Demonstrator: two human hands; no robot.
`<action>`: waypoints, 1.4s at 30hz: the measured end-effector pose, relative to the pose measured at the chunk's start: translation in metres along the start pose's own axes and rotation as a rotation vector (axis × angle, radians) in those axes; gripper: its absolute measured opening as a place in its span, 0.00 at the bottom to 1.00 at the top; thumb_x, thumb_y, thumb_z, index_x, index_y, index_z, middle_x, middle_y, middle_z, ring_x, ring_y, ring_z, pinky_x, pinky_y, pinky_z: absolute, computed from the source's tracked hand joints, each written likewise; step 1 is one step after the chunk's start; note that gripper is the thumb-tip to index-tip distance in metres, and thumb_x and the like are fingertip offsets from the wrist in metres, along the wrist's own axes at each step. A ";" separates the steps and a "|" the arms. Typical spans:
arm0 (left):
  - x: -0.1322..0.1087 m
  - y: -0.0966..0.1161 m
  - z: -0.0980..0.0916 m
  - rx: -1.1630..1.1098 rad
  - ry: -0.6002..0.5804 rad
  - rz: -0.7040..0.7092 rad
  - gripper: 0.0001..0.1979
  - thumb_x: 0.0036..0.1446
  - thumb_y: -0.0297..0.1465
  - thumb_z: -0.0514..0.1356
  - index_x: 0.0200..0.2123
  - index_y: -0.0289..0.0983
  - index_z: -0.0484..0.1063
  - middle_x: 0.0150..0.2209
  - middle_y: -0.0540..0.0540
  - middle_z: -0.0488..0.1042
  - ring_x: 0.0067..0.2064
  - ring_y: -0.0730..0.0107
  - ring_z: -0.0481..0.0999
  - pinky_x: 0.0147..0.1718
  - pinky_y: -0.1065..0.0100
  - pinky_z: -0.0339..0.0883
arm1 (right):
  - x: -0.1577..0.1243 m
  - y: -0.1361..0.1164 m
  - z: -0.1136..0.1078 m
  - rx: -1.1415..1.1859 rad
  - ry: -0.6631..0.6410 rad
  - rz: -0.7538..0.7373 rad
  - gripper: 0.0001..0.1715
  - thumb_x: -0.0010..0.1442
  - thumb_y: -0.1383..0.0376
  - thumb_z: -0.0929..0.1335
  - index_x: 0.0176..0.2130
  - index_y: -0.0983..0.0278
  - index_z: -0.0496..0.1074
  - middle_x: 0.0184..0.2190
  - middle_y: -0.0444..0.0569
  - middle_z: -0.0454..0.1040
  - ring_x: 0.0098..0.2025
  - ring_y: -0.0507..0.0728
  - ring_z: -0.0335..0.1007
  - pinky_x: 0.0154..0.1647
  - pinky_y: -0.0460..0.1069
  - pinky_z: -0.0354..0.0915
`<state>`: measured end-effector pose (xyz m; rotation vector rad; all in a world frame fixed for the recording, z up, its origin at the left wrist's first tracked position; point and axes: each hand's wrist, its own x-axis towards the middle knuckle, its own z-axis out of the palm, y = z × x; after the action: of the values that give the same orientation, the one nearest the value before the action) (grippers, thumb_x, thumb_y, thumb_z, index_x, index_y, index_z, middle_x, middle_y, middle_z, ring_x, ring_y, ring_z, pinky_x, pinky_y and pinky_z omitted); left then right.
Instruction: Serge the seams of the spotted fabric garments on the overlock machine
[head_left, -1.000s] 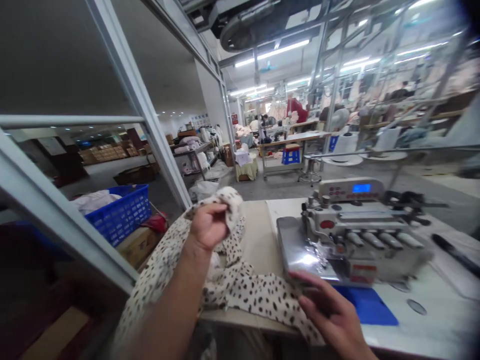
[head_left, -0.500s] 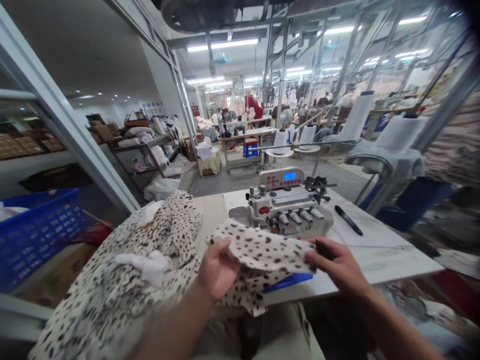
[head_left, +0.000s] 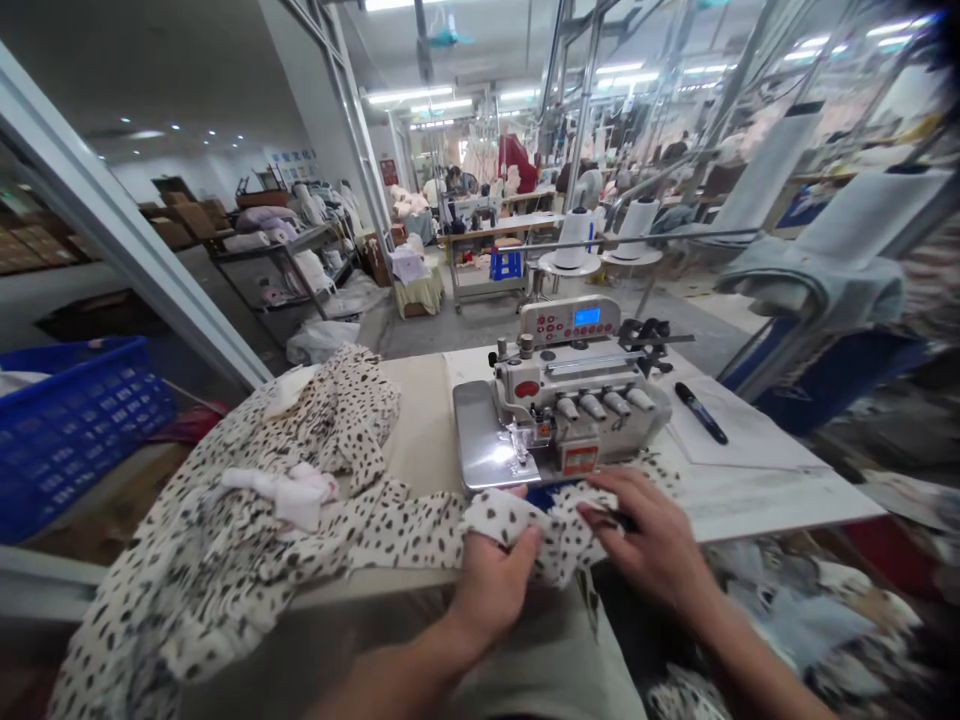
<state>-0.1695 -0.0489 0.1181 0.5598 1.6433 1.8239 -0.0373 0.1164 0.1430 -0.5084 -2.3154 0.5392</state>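
My left hand (head_left: 495,575) pinches a piece of white fabric with dark spots (head_left: 504,513), thumb on top, at the front edge of the table. To its right, my right hand (head_left: 649,530) has its fingers closed on another part of the same cloth. Something small and dark shows by those fingers, too unclear to name. Just beyond both hands stands an overlock sewing machine (head_left: 577,385) with a lit blue display. Its metal plate (head_left: 480,430) and presser foot are uncovered. A patch of dark blue lies between the hands, partly hidden by cloth.
A large heap of spotted fabric (head_left: 247,560) covers the table's left side, with a white cloth scrap (head_left: 281,492) on it. A black marker (head_left: 700,413) lies right of the machine. Thread cones (head_left: 576,238) stand behind, a blue basket (head_left: 82,430) far left.
Both hands have drawn the cloth down and nearer, and it is now bunched rather than stretched. My left hand moved right, and the machine's plate has come into view.
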 end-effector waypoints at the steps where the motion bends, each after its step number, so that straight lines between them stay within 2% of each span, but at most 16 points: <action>1: 0.000 -0.004 0.004 0.058 -0.016 0.074 0.22 0.55 0.35 0.66 0.53 0.39 0.74 0.49 0.40 0.77 0.54 0.56 0.74 0.57 0.59 0.64 | -0.001 -0.015 0.010 0.092 -0.056 -0.011 0.15 0.62 0.58 0.69 0.47 0.60 0.76 0.45 0.54 0.79 0.46 0.61 0.76 0.47 0.53 0.72; 4: 0.000 -0.011 0.011 0.193 -0.067 0.196 0.15 0.56 0.32 0.64 0.48 0.41 0.76 0.43 0.42 0.78 0.50 0.56 0.75 0.57 0.58 0.62 | 0.002 -0.042 0.031 0.237 -0.174 0.113 0.18 0.59 0.61 0.71 0.50 0.60 0.76 0.44 0.52 0.80 0.43 0.61 0.77 0.46 0.54 0.72; 7: -0.005 -0.009 -0.001 0.364 -0.082 0.197 0.15 0.55 0.30 0.63 0.48 0.41 0.75 0.40 0.41 0.78 0.43 0.55 0.76 0.50 0.57 0.66 | 0.005 -0.041 0.035 0.292 -0.221 0.196 0.10 0.60 0.62 0.70 0.42 0.61 0.79 0.37 0.50 0.81 0.38 0.60 0.77 0.42 0.53 0.71; 10: -0.012 -0.002 -0.031 0.588 -0.183 0.340 0.25 0.53 0.23 0.59 0.56 0.41 0.69 0.48 0.39 0.74 0.48 0.54 0.73 0.50 0.56 0.65 | 0.005 -0.029 0.024 0.373 -0.241 0.218 0.09 0.60 0.60 0.69 0.34 0.61 0.79 0.33 0.49 0.80 0.36 0.59 0.75 0.40 0.51 0.70; 13: -0.011 0.001 -0.059 0.872 -0.361 0.515 0.36 0.45 0.18 0.57 0.60 0.40 0.64 0.54 0.38 0.70 0.54 0.50 0.67 0.54 0.52 0.62 | 0.005 -0.022 0.008 0.456 -0.282 0.308 0.09 0.60 0.59 0.70 0.35 0.61 0.79 0.34 0.48 0.80 0.36 0.60 0.75 0.39 0.50 0.70; 15: -0.007 -0.002 -0.069 1.059 -0.437 0.540 0.36 0.45 0.17 0.55 0.60 0.39 0.65 0.52 0.38 0.70 0.52 0.50 0.67 0.51 0.51 0.62 | 0.006 -0.024 0.001 0.506 -0.322 0.357 0.10 0.60 0.59 0.70 0.38 0.61 0.80 0.35 0.48 0.81 0.37 0.60 0.75 0.40 0.50 0.70; 17: -0.002 -0.006 -0.072 1.152 -0.448 0.531 0.29 0.47 0.17 0.54 0.53 0.40 0.72 0.46 0.39 0.72 0.48 0.53 0.68 0.48 0.53 0.63 | 0.007 -0.029 -0.003 0.561 -0.367 0.364 0.10 0.60 0.60 0.70 0.39 0.61 0.79 0.37 0.48 0.80 0.39 0.60 0.75 0.43 0.50 0.70; 18: 0.000 -0.008 -0.072 1.140 -0.430 0.521 0.24 0.49 0.17 0.54 0.47 0.39 0.75 0.44 0.40 0.73 0.47 0.54 0.68 0.46 0.55 0.63 | 0.007 -0.032 -0.004 0.591 -0.397 0.362 0.09 0.60 0.61 0.69 0.39 0.61 0.79 0.37 0.48 0.80 0.40 0.60 0.74 0.43 0.50 0.69; 20: 0.004 -0.009 -0.072 1.001 -0.344 0.473 0.14 0.51 0.19 0.56 0.38 0.39 0.77 0.40 0.42 0.73 0.44 0.58 0.70 0.45 0.58 0.64 | 0.007 -0.039 -0.002 0.662 -0.460 0.392 0.07 0.61 0.63 0.68 0.35 0.61 0.77 0.32 0.45 0.78 0.33 0.56 0.72 0.36 0.48 0.69; 23: 0.009 -0.003 -0.073 0.639 -0.113 0.311 0.04 0.56 0.27 0.61 0.33 0.38 0.77 0.37 0.44 0.74 0.41 0.63 0.72 0.42 0.64 0.65 | 0.007 -0.052 0.007 0.737 -0.520 0.418 0.08 0.62 0.63 0.67 0.32 0.62 0.74 0.25 0.42 0.73 0.26 0.53 0.66 0.27 0.46 0.64; 25: 0.012 0.003 -0.075 0.363 0.019 0.146 0.06 0.57 0.34 0.64 0.34 0.38 0.77 0.34 0.46 0.75 0.36 0.66 0.72 0.36 0.68 0.65 | 0.010 -0.063 0.015 0.720 -0.547 0.324 0.10 0.63 0.64 0.66 0.31 0.62 0.73 0.25 0.43 0.72 0.27 0.53 0.66 0.28 0.46 0.64; 27: 0.014 0.009 -0.077 0.130 0.078 -0.009 0.13 0.53 0.40 0.68 0.36 0.36 0.77 0.30 0.48 0.75 0.30 0.70 0.70 0.29 0.72 0.62 | 0.015 -0.074 0.024 0.679 -0.561 0.184 0.09 0.62 0.67 0.66 0.31 0.62 0.74 0.27 0.44 0.73 0.31 0.54 0.68 0.32 0.46 0.64; 29: 0.015 0.014 -0.079 -0.008 0.085 -0.086 0.17 0.49 0.42 0.71 0.35 0.35 0.77 0.28 0.49 0.74 0.27 0.74 0.68 0.25 0.74 0.59 | 0.020 -0.084 0.034 0.663 -0.556 0.080 0.08 0.62 0.68 0.66 0.34 0.62 0.76 0.30 0.44 0.75 0.32 0.54 0.69 0.34 0.46 0.64; 32: 0.014 0.021 -0.081 -0.074 0.050 -0.095 0.18 0.46 0.42 0.72 0.31 0.33 0.78 0.26 0.48 0.74 0.26 0.75 0.68 0.26 0.74 0.62 | 0.024 -0.093 0.051 0.627 -0.513 0.013 0.08 0.64 0.65 0.66 0.36 0.61 0.76 0.30 0.44 0.76 0.32 0.54 0.69 0.35 0.46 0.63; 37: 0.009 0.027 -0.083 -0.172 -0.026 -0.178 0.20 0.46 0.45 0.71 0.31 0.33 0.79 0.25 0.49 0.73 0.24 0.77 0.65 0.23 0.74 0.61 | 0.020 -0.096 0.077 0.482 -0.356 0.110 0.13 0.66 0.59 0.65 0.33 0.62 0.74 0.27 0.44 0.75 0.29 0.54 0.69 0.31 0.46 0.61; 42: 0.005 0.026 -0.085 -0.169 -0.041 -0.169 0.20 0.50 0.46 0.69 0.29 0.33 0.78 0.23 0.52 0.66 0.25 0.77 0.63 0.24 0.74 0.63 | 0.016 -0.099 0.083 0.384 -0.297 0.129 0.17 0.67 0.57 0.64 0.31 0.62 0.72 0.24 0.43 0.72 0.27 0.53 0.66 0.30 0.46 0.60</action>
<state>-0.2348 -0.1085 0.1318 0.3711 1.4465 1.7932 -0.1275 0.0220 0.1462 -0.4133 -2.3774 1.1607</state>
